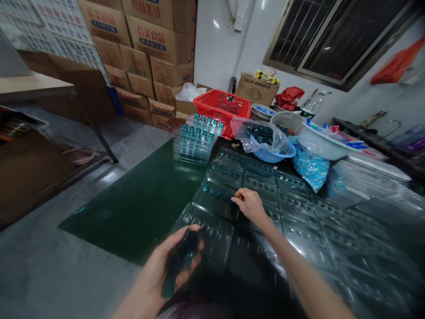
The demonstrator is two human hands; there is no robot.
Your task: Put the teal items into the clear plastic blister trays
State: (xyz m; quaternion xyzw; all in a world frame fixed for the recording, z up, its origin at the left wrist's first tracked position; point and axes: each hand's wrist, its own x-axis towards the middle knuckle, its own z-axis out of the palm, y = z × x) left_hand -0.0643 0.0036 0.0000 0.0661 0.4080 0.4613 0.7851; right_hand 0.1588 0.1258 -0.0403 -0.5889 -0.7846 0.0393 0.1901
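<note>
My left hand [158, 261] is cupped around several small, shiny dark teal plastic pieces [186, 254], low over the near end of the green table. My right hand [254, 208] reaches forward, thumb and fingers pinched together at the right end of a row in a clear plastic blister tray [212, 209]. Whatever lies between those fingertips is hidden. Teal pieces sit along that tray's row, and the tray behind it [227, 175] has them too. Closer to me, beside my left hand, lies another clear tray [217, 246] with moulded hollows.
More clear trays [299, 208] cover the table's right side. A stack of filled trays [194, 146] stands at the back left by a red basket [217, 102]. A blue basin [282, 152] holds a bag of dark teal pieces [264, 134]. Cardboard boxes [149, 40] line the wall.
</note>
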